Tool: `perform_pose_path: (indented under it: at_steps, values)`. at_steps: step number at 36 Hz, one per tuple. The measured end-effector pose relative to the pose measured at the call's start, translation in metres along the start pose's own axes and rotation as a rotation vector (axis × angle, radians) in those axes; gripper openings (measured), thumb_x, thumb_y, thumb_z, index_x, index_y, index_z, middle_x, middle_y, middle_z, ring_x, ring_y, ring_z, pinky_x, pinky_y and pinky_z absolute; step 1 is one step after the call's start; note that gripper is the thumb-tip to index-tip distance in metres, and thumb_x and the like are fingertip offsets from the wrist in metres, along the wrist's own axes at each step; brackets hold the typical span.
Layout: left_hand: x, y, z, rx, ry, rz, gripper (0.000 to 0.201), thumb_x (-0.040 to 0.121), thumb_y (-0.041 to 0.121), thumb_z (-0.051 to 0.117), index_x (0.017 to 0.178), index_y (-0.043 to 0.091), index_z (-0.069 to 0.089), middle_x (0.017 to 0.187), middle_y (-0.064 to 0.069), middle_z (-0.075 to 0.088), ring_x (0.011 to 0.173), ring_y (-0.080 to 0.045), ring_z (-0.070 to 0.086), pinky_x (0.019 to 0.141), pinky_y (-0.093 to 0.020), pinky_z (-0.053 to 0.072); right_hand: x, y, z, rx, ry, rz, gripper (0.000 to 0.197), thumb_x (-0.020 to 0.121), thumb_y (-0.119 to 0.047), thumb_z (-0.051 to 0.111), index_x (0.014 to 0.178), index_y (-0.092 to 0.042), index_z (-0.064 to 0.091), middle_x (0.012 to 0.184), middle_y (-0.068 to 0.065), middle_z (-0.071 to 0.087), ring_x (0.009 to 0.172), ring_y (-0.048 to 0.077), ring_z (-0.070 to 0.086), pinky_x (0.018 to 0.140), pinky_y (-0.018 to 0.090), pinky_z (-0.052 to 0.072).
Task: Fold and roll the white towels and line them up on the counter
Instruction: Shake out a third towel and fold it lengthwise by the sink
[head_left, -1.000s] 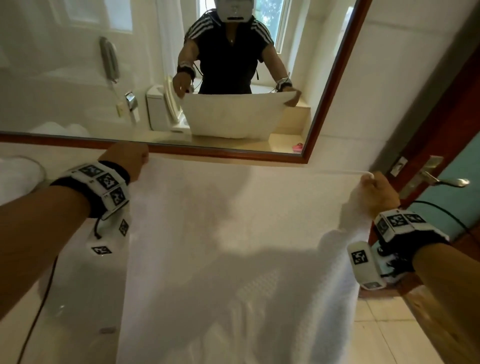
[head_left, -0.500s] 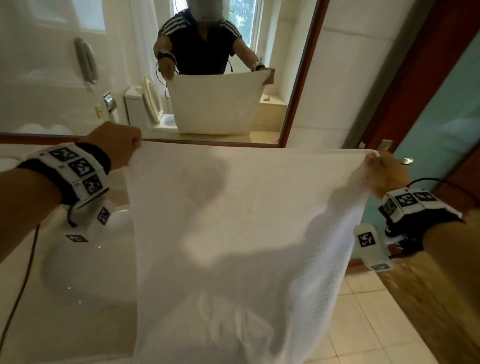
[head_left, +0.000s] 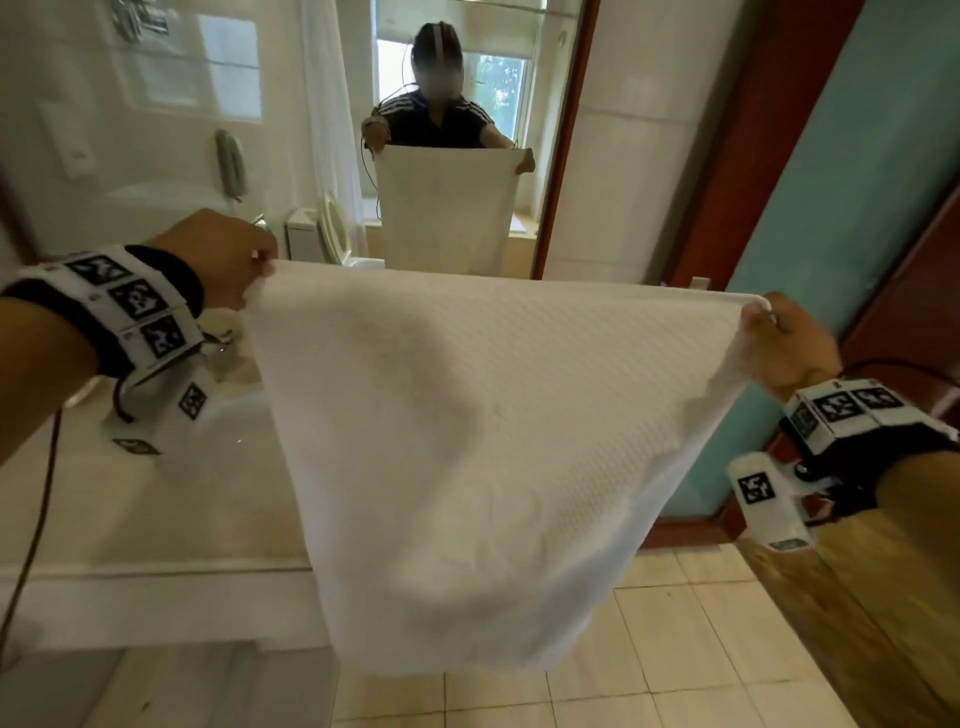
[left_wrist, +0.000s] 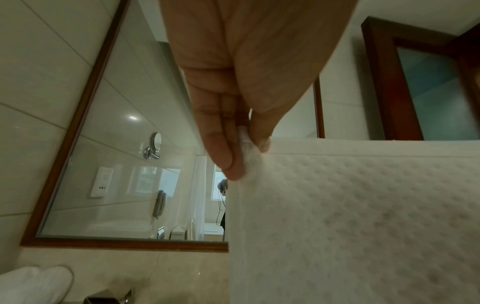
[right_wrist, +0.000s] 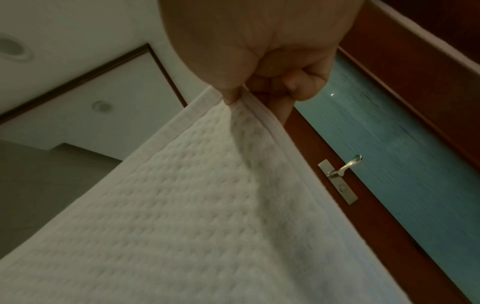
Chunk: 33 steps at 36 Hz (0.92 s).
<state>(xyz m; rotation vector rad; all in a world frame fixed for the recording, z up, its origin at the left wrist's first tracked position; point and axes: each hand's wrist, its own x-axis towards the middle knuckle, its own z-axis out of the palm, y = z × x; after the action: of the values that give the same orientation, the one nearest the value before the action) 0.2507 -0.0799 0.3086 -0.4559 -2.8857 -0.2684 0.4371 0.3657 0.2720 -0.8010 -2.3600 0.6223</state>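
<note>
Hanging spread in the air between both hands, the white towel (head_left: 467, 441) is off the counter (head_left: 171, 519), its lower edge drooping past the counter's near lip over the tiled floor (head_left: 649, 639). Left hand (head_left: 218, 254) pinches the top left corner between thumb and fingertips (left_wrist: 228, 164); right hand (head_left: 789, 343) pinches the top right corner, remaining fingers curled in. Top hem pulled nearly taut. Waffle weave, plain border.

Counter — pale, glossy stone, a basin sunk into it at left. Far wall holds a wood-framed mirror (head_left: 563, 156) reflecting the person and the towel. Right side: dark red door frame (head_left: 727, 156) with a frosted blue-green panel and a metal lever handle (right_wrist: 342, 172). A rolled white cloth (left_wrist: 33, 286) sits at far left on the counter — details unclear.
</note>
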Motion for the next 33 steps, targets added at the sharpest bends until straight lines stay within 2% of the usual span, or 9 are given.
perform_pose_path:
  at_steps: [4,6,9,11,17,22,25,29,33]
  values:
    - [-0.027,0.007,-0.024,-0.018,0.061,0.004,0.016,0.090,0.002,0.053,0.099,0.004,0.065,0.104,-0.019,0.066,0.072,-0.028,0.058,0.082,-0.041,0.054,-0.016,0.004,-0.036,0.023,0.057,-0.038,0.034,0.099,-0.028,0.035,0.113,-0.005,0.056,0.114,0.028,0.059,0.106,0.040,0.055,0.087,0.039,0.041]
    - [-0.038,0.012,-0.036,-0.013,0.070,0.008,0.015,0.091,0.003,0.051,0.098,0.002,0.065,0.103,-0.021,0.065,0.074,-0.030,0.060,0.081,-0.041,0.054,-0.021,0.005,-0.050,0.038,0.079,-0.069,0.032,0.099,-0.027,0.036,0.109,-0.005,0.057,0.110,0.028,0.060,0.103,0.040,0.056,0.085,0.040,0.041]
    - [-0.049,0.018,-0.050,0.022,0.112,0.024,0.015,0.091,0.010,0.052,0.098,0.004,0.065,0.106,-0.022,0.065,0.089,-0.035,0.060,0.080,-0.037,0.048,-0.023,0.004,-0.067,0.028,0.099,-0.104,0.029,0.099,-0.026,0.034,0.099,-0.007,0.056,0.108,0.028,0.060,0.101,0.039,0.055,0.074,0.034,0.033]
    - [-0.052,0.021,-0.056,-0.004,0.128,0.010,0.017,0.092,0.010,0.051,0.100,0.004,0.064,0.107,-0.021,0.064,0.083,-0.031,0.057,0.076,-0.035,0.046,-0.024,0.002,-0.074,0.041,0.123,-0.112,0.029,0.099,-0.026,0.034,0.096,-0.007,0.055,0.106,0.027,0.060,0.099,0.037,0.055,0.072,0.029,0.029]
    - [-0.037,0.026,-0.056,-0.085,0.123,-0.021,0.019,0.094,0.007,0.047,0.103,0.003,0.063,0.099,-0.017,0.058,0.064,-0.025,0.052,0.070,-0.030,0.044,-0.019,-0.003,-0.074,0.069,0.152,-0.111,0.032,0.099,-0.027,0.033,0.104,-0.005,0.056,0.109,0.025,0.060,0.102,0.036,0.055,0.074,0.030,0.031]
    - [-0.010,0.018,-0.039,-0.056,0.117,-0.015,0.018,0.093,0.011,0.050,0.105,0.006,0.063,0.109,-0.021,0.063,0.078,-0.033,0.063,0.076,-0.036,0.049,0.000,-0.007,-0.047,0.093,0.139,-0.077,0.029,0.097,-0.026,0.035,0.104,-0.008,0.056,0.102,0.022,0.060,0.100,0.037,0.056,0.074,0.030,0.033]
    - [0.014,0.011,-0.018,0.032,0.100,0.022,0.020,0.088,0.005,0.057,0.106,0.003,0.064,0.109,-0.022,0.065,0.093,-0.037,0.062,0.083,-0.037,0.050,0.017,-0.009,-0.017,0.101,0.110,-0.034,0.032,0.097,-0.028,0.034,0.112,-0.008,0.055,0.112,0.023,0.060,0.103,0.037,0.055,0.082,0.037,0.040]
    - [0.057,0.000,0.018,0.101,0.033,0.056,0.018,0.089,0.005,0.054,0.101,0.000,0.066,0.103,-0.023,0.066,0.096,-0.037,0.061,0.083,-0.036,0.047,0.046,-0.015,0.035,0.045,0.052,0.030,0.036,0.099,-0.027,0.033,0.121,-0.008,0.054,0.119,0.026,0.058,0.110,0.039,0.053,0.092,0.039,0.041]
    - [0.109,-0.016,0.066,0.121,-0.001,0.060,0.019,0.089,0.006,0.048,0.096,0.005,0.065,0.102,-0.022,0.066,0.096,-0.037,0.061,0.083,-0.037,0.047,0.082,-0.015,0.095,-0.009,-0.024,0.100,0.037,0.099,-0.024,0.033,0.121,-0.003,0.054,0.122,0.029,0.056,0.111,0.042,0.053,0.093,0.041,0.041]
